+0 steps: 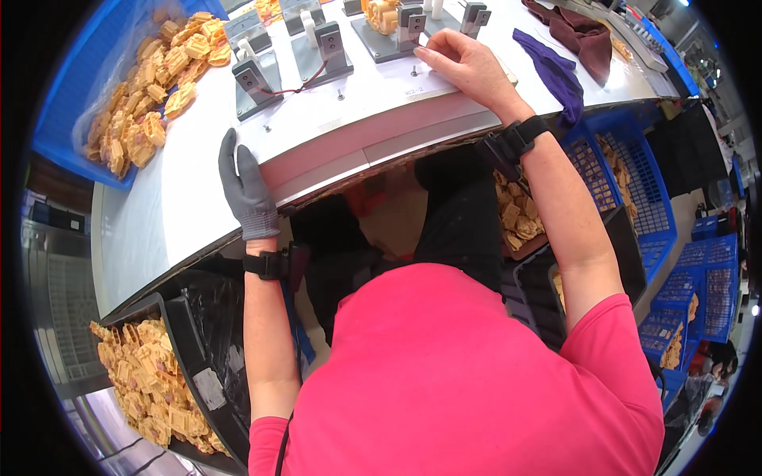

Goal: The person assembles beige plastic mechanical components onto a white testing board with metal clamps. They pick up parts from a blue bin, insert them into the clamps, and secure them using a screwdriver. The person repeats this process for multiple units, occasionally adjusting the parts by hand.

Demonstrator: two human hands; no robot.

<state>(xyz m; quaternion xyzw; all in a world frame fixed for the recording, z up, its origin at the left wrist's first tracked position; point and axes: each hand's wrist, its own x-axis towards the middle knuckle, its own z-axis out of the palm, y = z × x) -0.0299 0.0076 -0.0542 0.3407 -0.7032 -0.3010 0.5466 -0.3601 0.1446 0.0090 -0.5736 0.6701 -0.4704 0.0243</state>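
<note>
My left hand [249, 190], in a grey glove, rests at the near edge of the white table [190, 198] with its fingers stretched out and nothing in them. Beside it stands a fixture [252, 78] with a grey base and an upright block. My bare right hand [470, 67] reaches over the table, thumb and fingertips pinched together by the upright block of a farther fixture [410, 28]. Whatever sits between those fingertips is too small to make out. A yellow plastic part [382, 14] is seated on that fixture.
A blue bin [63, 119] of yellow parts [143, 111] stands at the far left. Purple cloth [552, 71] and brown cloth [583, 40] lie at the right. Black bins [186, 357] and blue baskets [655, 186] flank me below the table. Small screws [340, 95] stick up along the tabletop.
</note>
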